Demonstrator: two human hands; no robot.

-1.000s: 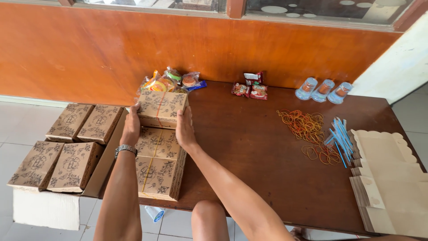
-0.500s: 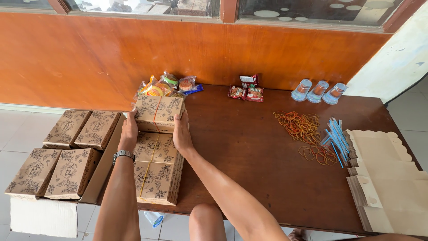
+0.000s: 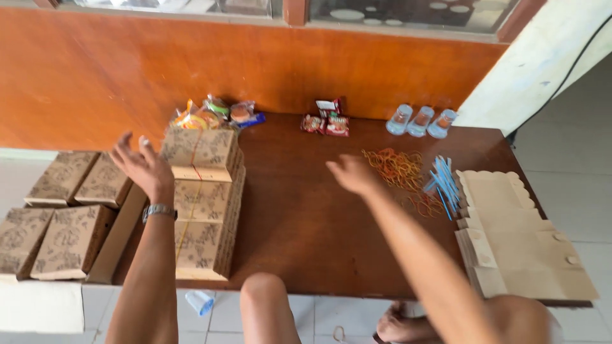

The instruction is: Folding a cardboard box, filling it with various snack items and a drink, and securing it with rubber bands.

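Dark brown wooden table against an orange-brown panelled wall, window glass above; pale tiled floor on both sides. At the table's far edge: a heap of wrapped snacks, small red packets, three sealed water cups. Right of middle, a scatter of rubber bands and blue straws, then flat unfolded cartons at the right end. More patterned boxes sit on a lower surface to the left.

Stacked boxes stand in a row along the table's left edge (the far one tied with a thin band).

Left hand is raised just left of that row, fingers spread, touching nothing. Right hand hovers over bare tabletop near the rubber bands, fingers loosely open, holding nothing.

Half a second ago both hands pressed the sides of the far box; now both are off it, the right one swung well away.
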